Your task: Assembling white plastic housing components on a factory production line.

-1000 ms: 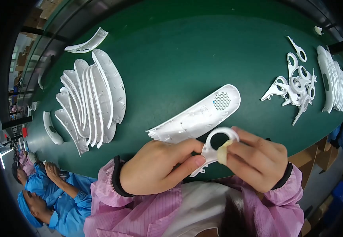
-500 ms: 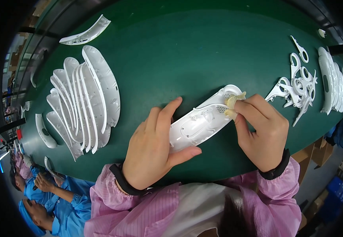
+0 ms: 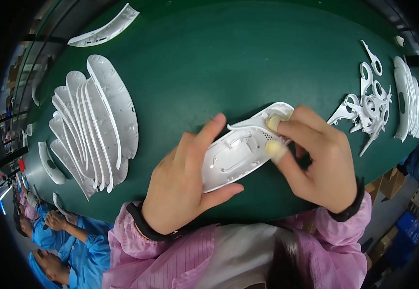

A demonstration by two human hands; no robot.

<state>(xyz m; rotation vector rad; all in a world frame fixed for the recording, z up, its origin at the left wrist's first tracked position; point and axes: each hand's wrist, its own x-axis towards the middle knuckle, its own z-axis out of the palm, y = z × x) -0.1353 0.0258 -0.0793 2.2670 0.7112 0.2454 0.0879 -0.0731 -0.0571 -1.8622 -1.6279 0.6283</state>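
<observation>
White shell (image 3: 231, 161), open face up, between left hand (image 3: 173, 185) and right hand (image 3: 323, 156).
Shallow, rounded, with an oval ridge and small holes; the left hand grips its near end. Right fingertips, slightly parted, reach the ring part (image 3: 256, 120) inside; whether they pinch it, I cannot tell.

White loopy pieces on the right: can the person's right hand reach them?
Probably yes: the loopy pieces lie close to the right hand, and nothing seems to block the way across the green table. That hand is busy at the white shell, though.
</observation>
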